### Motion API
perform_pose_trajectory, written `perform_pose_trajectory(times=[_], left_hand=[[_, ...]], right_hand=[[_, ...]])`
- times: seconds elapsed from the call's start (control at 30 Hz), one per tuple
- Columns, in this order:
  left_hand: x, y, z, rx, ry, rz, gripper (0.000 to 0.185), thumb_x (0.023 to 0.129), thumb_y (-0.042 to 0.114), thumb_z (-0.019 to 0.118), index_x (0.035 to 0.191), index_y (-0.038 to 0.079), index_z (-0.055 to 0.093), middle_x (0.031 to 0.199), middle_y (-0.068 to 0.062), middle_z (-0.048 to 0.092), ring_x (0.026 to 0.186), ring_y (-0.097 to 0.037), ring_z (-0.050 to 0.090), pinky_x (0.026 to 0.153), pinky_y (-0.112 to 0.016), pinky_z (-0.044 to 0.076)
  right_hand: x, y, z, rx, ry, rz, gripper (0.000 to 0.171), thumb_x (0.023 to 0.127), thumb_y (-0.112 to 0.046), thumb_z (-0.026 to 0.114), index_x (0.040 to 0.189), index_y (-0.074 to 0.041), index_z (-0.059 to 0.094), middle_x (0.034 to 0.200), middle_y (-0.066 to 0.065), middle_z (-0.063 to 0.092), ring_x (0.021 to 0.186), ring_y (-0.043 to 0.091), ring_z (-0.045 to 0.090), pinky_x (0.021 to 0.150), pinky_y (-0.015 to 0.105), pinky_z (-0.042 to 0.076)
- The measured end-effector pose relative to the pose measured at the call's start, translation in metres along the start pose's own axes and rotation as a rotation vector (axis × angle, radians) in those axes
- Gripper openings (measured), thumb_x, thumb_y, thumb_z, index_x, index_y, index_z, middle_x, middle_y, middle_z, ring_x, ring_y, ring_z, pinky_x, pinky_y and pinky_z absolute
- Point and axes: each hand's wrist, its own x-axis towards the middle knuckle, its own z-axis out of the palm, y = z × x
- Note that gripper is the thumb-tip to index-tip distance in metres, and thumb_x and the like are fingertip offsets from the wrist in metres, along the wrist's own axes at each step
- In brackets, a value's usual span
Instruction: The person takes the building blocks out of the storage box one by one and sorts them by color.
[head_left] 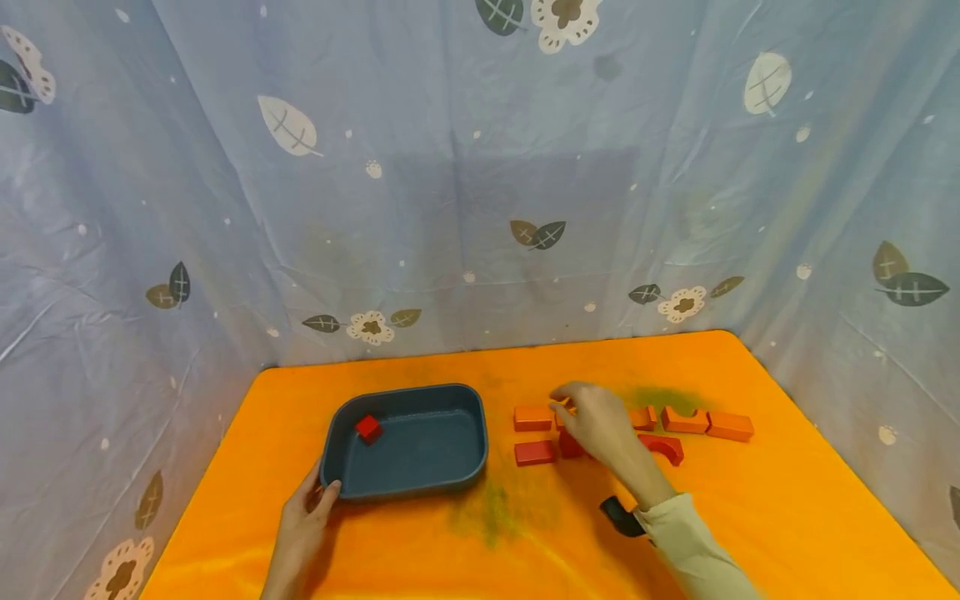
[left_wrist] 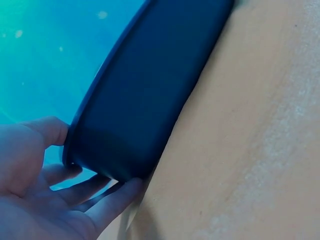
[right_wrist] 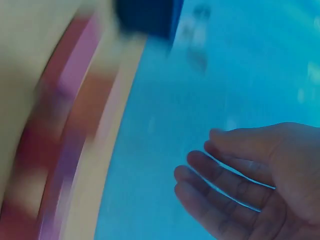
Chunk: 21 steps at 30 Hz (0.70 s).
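A dark blue tray [head_left: 450, 479] lies on the orange table with one red cube [head_left: 368, 427] inside, near its far left. My left hand [head_left: 318, 497] grips the tray's near left corner; in the left wrist view the left hand [left_wrist: 75, 167] has its thumb on the rim of the tray [left_wrist: 145, 90] and fingers under it. My right hand [head_left: 573, 410] hovers with relaxed fingers over a group of red and orange blocks, among them an orange block [head_left: 533, 417] and a red block [head_left: 536, 452]. The blurred right wrist view shows the right hand [right_wrist: 240, 175] holding nothing.
Right of the hand lie an orange arch block [head_left: 684, 419], an orange block [head_left: 730, 426] and a red arch [head_left: 662, 447]. A blue leaf-patterned cloth [head_left: 465, 208] walls in the table [head_left: 787, 500] at the back and both sides.
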Motion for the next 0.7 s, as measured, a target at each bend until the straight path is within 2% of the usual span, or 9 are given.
perform_pose_trajectory(times=[0.17, 0.3, 0.43, 0.57, 0.63, 0.7], left_hand=[[0.001, -0.002, 0.001, 0.026, 0.004, 0.001, 0.063, 0.104, 0.023, 0.048, 0.155, 0.000, 0.018, 0.153, -0.029, 0.028, 0.132, -0.044, 0.042, 0.101, -0.043, 0.046], [0.002, -0.003, 0.001, 0.009, 0.011, 0.003, 0.063, 0.104, 0.022, 0.049, 0.155, 0.000, 0.019, 0.154, -0.028, 0.027, 0.133, -0.043, 0.041, 0.102, -0.043, 0.044], [0.002, -0.003, 0.000, 0.007, 0.024, 0.005, 0.063, 0.104, 0.024, 0.048, 0.155, 0.000, 0.019, 0.155, -0.028, 0.026, 0.134, -0.045, 0.040, 0.105, -0.047, 0.041], [0.000, -0.003, -0.001, 0.033, 0.040, 0.001, 0.062, 0.104, 0.023, 0.049, 0.154, 0.000, 0.021, 0.154, -0.028, 0.028, 0.133, -0.045, 0.042, 0.104, -0.048, 0.042], [0.000, -0.003, -0.002, 0.032, 0.045, 0.016, 0.062, 0.104, 0.024, 0.050, 0.154, -0.001, 0.023, 0.153, -0.028, 0.030, 0.132, -0.043, 0.044, 0.103, -0.046, 0.043], [0.001, -0.001, -0.001, 0.021, 0.047, 0.032, 0.062, 0.104, 0.025, 0.051, 0.154, -0.001, 0.024, 0.153, -0.027, 0.032, 0.131, -0.041, 0.046, 0.101, -0.043, 0.045]], right_hand=[[0.018, -0.068, 0.044, 0.153, -0.109, -0.097, 0.013, 0.089, -0.016, 0.073, 0.099, -0.009, 0.076, 0.091, 0.002, 0.074, 0.078, 0.015, 0.068, 0.067, 0.028, 0.056], [0.031, -0.111, 0.079, 0.185, -0.201, -0.129, 0.016, 0.090, -0.020, 0.072, 0.101, -0.009, 0.077, 0.095, 0.001, 0.074, 0.082, 0.014, 0.068, 0.070, 0.024, 0.055], [0.048, -0.142, 0.115, 0.120, -0.229, -0.099, 0.019, 0.088, -0.023, 0.074, 0.100, -0.008, 0.077, 0.091, 0.001, 0.074, 0.073, 0.013, 0.068, 0.065, 0.023, 0.055], [0.062, -0.163, 0.147, 0.019, -0.309, -0.024, 0.026, 0.086, -0.032, 0.077, 0.077, -0.007, 0.074, 0.061, -0.001, 0.061, 0.053, 0.014, 0.059, 0.049, 0.024, 0.049], [0.069, -0.172, 0.158, -0.026, -0.333, 0.007, 0.032, 0.083, -0.038, 0.078, 0.070, -0.009, 0.071, 0.054, -0.002, 0.053, 0.050, 0.014, 0.056, 0.047, 0.024, 0.047], [0.076, -0.181, 0.167, -0.071, -0.335, 0.022, 0.034, 0.080, -0.045, 0.079, 0.072, -0.012, 0.071, 0.056, -0.003, 0.056, 0.053, 0.014, 0.058, 0.050, 0.024, 0.049]])
